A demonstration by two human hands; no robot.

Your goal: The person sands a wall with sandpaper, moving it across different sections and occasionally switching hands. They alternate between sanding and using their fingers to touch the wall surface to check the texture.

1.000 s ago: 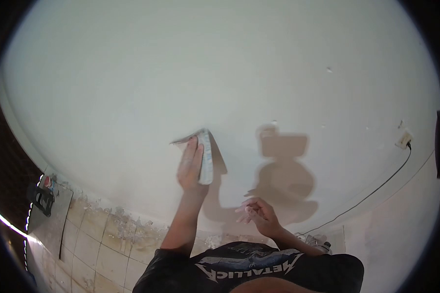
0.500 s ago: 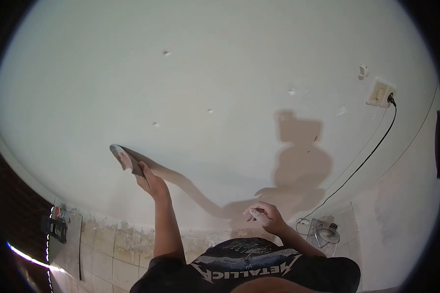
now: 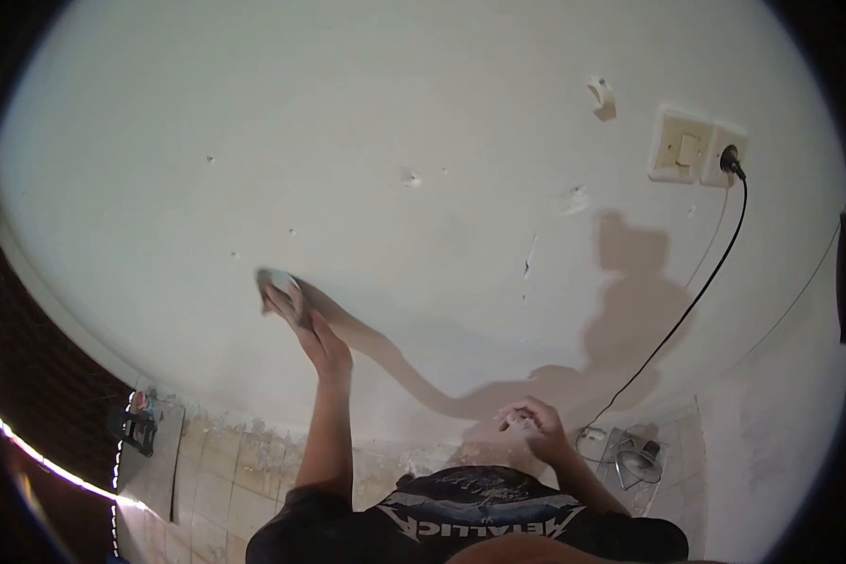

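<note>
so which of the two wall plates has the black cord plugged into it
The right-hand plate, nearest the frame edge. A black plug sits in it and the cord hangs down from it; the left plate beside it only carries a switch.

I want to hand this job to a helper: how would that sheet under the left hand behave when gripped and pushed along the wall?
The sheet looks thin and probably floppy: it lies flat under the left hand against the wall. Likely light, since fingertips alone press it. Its surface is too small to judge.
</note>
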